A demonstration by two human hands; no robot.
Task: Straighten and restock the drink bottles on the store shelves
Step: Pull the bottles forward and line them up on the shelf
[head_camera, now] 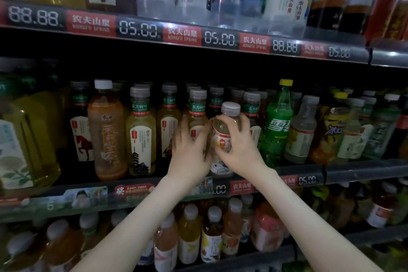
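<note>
A pale tea bottle [223,137] with a clear grey cap and a white label stands at the front edge of the middle shelf [353,170]. My right hand [238,141] grips its upper body, fingers curled round it from the right. My left hand [191,146] lies against its left side with fingers fairly straight, also covering the lower part of a yellow-green tea bottle [197,112] behind. More tea bottles [141,132] stand in rows to the left.
A green Sprite bottle [277,126] stands just right of the held bottle, an orange-brown tea bottle [108,132] further left. The upper shelf [198,37] with price strips hangs overhead. The lower shelf holds several juice bottles [189,234].
</note>
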